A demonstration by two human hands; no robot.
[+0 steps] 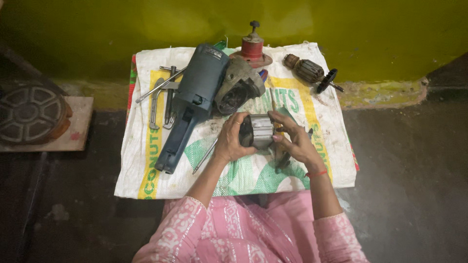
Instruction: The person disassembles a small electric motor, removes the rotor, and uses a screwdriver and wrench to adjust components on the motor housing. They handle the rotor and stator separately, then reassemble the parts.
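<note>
My left hand (pixel 229 140) and my right hand (pixel 295 139) both grip a grey cylindrical motor stator (pixel 257 131) just above a white woven sack (pixel 146 170) spread on the floor. The left hand cups its left side; the right hand's fingers touch its right end. Left of it lies a dismantled blue-grey angle grinder body (pixel 191 102) with its grey gear head (pixel 239 86) beside it.
A motor armature with a black fan (pixel 312 72) and a red cylindrical part (pixel 252 49) lie at the sack's far edge. Spanners and metal rods (pixel 163 97) lie at the far left. A round metal disc (pixel 29 114) rests on a board at left. A green wall is behind.
</note>
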